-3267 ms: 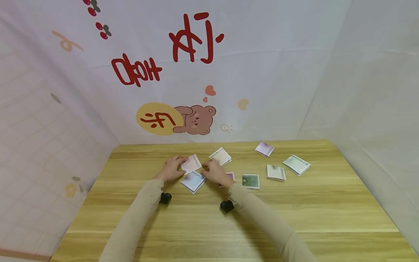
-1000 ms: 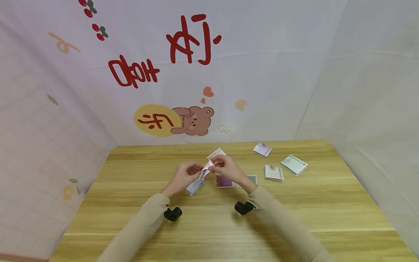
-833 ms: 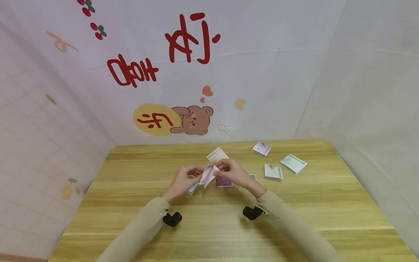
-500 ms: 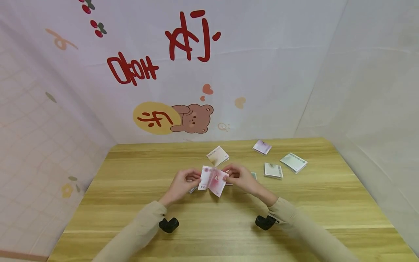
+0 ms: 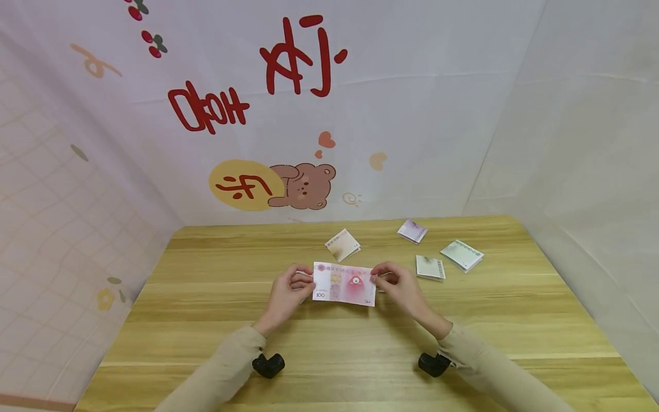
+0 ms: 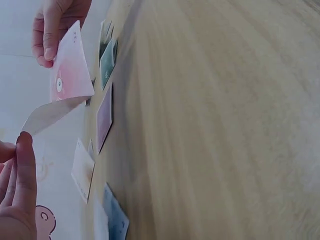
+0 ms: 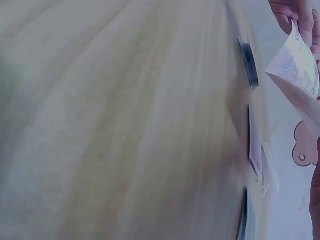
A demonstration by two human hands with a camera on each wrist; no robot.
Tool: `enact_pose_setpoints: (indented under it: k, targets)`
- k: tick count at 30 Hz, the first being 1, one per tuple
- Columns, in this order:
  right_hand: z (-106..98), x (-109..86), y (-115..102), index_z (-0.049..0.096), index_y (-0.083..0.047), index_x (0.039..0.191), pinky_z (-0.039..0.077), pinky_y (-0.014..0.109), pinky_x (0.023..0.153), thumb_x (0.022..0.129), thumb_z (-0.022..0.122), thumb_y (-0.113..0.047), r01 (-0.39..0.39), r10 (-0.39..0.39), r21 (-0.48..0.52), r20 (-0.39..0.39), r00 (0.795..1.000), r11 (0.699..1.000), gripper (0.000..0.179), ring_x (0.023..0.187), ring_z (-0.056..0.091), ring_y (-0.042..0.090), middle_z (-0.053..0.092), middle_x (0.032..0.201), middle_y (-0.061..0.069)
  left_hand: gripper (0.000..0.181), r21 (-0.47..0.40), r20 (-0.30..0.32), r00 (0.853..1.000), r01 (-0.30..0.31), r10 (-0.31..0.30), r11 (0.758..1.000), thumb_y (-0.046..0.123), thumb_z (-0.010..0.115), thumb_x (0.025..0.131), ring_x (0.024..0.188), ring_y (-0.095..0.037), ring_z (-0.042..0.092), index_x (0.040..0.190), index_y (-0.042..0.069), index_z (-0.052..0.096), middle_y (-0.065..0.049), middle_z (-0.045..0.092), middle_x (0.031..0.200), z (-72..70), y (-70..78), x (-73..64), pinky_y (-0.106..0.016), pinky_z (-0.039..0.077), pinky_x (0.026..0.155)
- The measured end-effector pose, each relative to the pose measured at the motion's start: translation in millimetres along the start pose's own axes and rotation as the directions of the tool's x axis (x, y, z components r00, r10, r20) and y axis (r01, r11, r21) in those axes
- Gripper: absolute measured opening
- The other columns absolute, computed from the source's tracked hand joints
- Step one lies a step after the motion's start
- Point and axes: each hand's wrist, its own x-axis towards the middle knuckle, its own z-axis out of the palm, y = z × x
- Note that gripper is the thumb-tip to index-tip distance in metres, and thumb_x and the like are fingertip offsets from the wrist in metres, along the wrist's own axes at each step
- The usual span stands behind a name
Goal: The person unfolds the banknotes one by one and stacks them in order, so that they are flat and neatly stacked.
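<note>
Between my two hands a pink 100 banknote (image 5: 344, 284) is stretched out above the table, its printed face towards the head camera. My left hand (image 5: 288, 294) pinches its left end between thumb and fingers. The opposite end is pinched by my right hand (image 5: 407, 292). In the left wrist view the note still bends along its middle crease. Beneath and behind it lie a purple note (image 6: 104, 120), a green note (image 6: 108, 65) and a blue folded note (image 6: 115, 215), mostly hidden in the head view.
Several folded banknotes lie on the wooden table (image 5: 340, 360): a yellowish one (image 5: 343, 245) behind the held note, a purple one (image 5: 412, 231) at the back, a pale green one (image 5: 462, 255) and a whitish one (image 5: 430, 268) to the right. A printed cloth (image 5: 412, 126) hangs behind.
The pink banknote, folded on the table at first, has been lifted and unfolded. My right hand has drawn away to the right, spreading it nearly flat; both hands keep hold.
</note>
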Motion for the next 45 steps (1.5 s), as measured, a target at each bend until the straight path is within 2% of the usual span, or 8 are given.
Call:
enact_pose_setpoints:
  k: [5,13,18,23,29,33,37,45]
  targets:
    - [-5,-4.8,4,0.068,0.002,0.098,0.051,0.021,0.067,0.084,0.069,0.006,0.004,-0.005,-0.028,-0.027,1.000,1.000,0.015,0.075,0.064,0.015,0.069,0.089,0.011,0.021,-0.011,0.003,1.000,0.002,-0.002,1.000,-0.014,0.065,0.081,0.079,-0.018,0.064,0.101,-0.008,0.059,-0.019,0.066,0.087,2.8,-4.5,-2.1,-0.022,0.053,0.071]
    - [-13,-10.0,11,0.065,0.009,0.105,0.052,0.021,0.069,0.086,0.066,0.009,0.041,-0.041,0.038,0.010,0.999,0.998,0.019,0.080,0.065,0.027,0.068,0.096,0.020,0.020,-0.010,0.018,1.000,0.004,-0.004,1.000,-0.014,0.063,0.082,0.077,-0.017,0.062,0.101,-0.009,0.061,-0.021,0.064,0.090,3.3,-14.5,-5.9,-0.020,0.051,0.066]
    - [-18,-14.4,-3,0.064,0.013,0.103,0.052,0.020,0.069,0.084,0.064,0.014,0.055,-0.055,-0.008,0.042,0.998,0.998,0.019,0.079,0.066,0.029,0.066,0.095,0.025,0.018,0.015,0.058,0.998,0.035,-0.036,0.999,-0.013,0.065,0.081,0.075,-0.015,0.062,0.098,-0.011,0.063,-0.019,0.065,0.087,4.1,-19.5,-10.6,-0.020,0.052,0.067]
    - [-21,-16.5,-16,0.064,0.014,0.102,0.049,0.020,0.062,0.084,0.064,0.014,-0.005,0.009,-0.034,0.110,0.994,0.999,0.018,0.073,0.063,0.032,0.067,0.090,0.026,0.018,0.015,0.100,0.991,0.093,-0.094,0.996,-0.010,0.067,0.081,0.075,-0.013,0.062,0.099,-0.011,0.063,-0.016,0.066,0.085,2.3,-18.7,-15.8,-0.019,0.051,0.066]
    - [-18,-18.1,6,0.065,0.012,0.103,0.046,0.021,0.056,0.086,0.065,0.010,-0.019,0.021,-0.011,0.180,0.983,1.000,0.017,0.067,0.059,0.018,0.068,0.090,0.021,0.018,0.041,0.157,0.977,0.139,-0.144,0.989,-0.009,0.067,0.083,0.072,-0.014,0.062,0.100,-0.011,0.061,-0.015,0.065,0.082,-3.3,-16.1,-21.1,-0.021,0.052,0.064]
    - [-15,-20.2,20,0.066,0.009,0.104,0.044,0.019,0.052,0.087,0.067,0.005,-0.058,0.051,0.027,0.209,0.976,0.998,0.017,0.064,0.055,0.011,0.068,0.090,0.017,0.019,0.046,0.189,0.960,0.200,-0.205,0.979,-0.009,0.066,0.083,0.070,-0.018,0.064,0.101,-0.010,0.060,-0.014,0.066,0.080,-6.9,-14.9,-25.6,-0.029,0.055,0.064]
    - [-11,-23.2,22,0.066,0.009,0.104,0.043,0.018,0.051,0.086,0.069,0.003,-0.112,0.093,0.067,0.238,0.967,0.992,0.019,0.064,0.055,0.011,0.068,0.088,0.016,0.021,0.027,0.218,0.938,0.270,-0.269,0.963,-0.011,0.064,0.083,0.067,-0.019,0.064,0.103,-0.011,0.060,-0.015,0.066,0.079,-8.8,-17.7,-29.9,-0.035,0.057,0.063]
    - [-4,-26.7,22,0.065,0.010,0.103,0.046,0.022,0.051,0.087,0.067,0.003,-0.165,0.152,0.020,0.301,0.941,0.986,0.018,0.066,0.058,0.014,0.067,0.088,0.016,0.023,-0.010,0.250,0.918,0.319,-0.306,0.948,-0.013,0.062,0.081,0.061,-0.016,0.063,0.104,-0.015,0.060,-0.018,0.068,0.079,-12.3,-22.0,-37.4,-0.033,0.057,0.061]
